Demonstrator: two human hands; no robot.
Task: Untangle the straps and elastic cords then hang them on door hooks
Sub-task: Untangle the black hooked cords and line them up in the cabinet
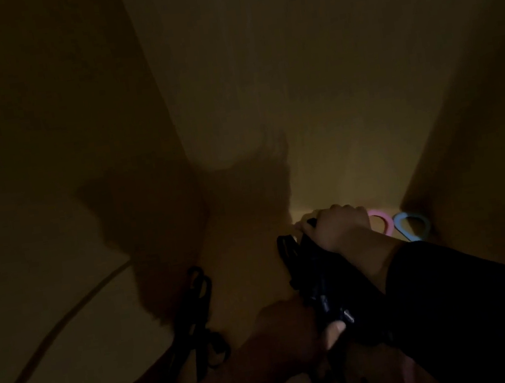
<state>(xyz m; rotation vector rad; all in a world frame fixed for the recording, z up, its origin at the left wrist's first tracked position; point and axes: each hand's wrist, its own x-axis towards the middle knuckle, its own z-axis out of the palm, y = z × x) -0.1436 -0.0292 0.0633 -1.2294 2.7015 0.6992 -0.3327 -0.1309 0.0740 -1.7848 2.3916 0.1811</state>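
The view is very dark. My right hand (pixel 335 228) is raised against the door (pixel 313 100), closed on the top of a bundle of black straps (pixel 320 282) that hangs down from it. My left hand (pixel 295 332) grips the same bundle lower down, thumb showing on its right side. Further left, a second set of black straps or cords (pixel 198 317) hangs against the door; what holds it up is hidden in shadow. The hook under my right hand is not visible.
A pink ring (pixel 381 221) and a blue ring (pixel 412 225) sit on the door just right of my right hand. A darker wall or frame (pixel 480 124) stands at the right, a pale curved line (pixel 67 320) at the left.
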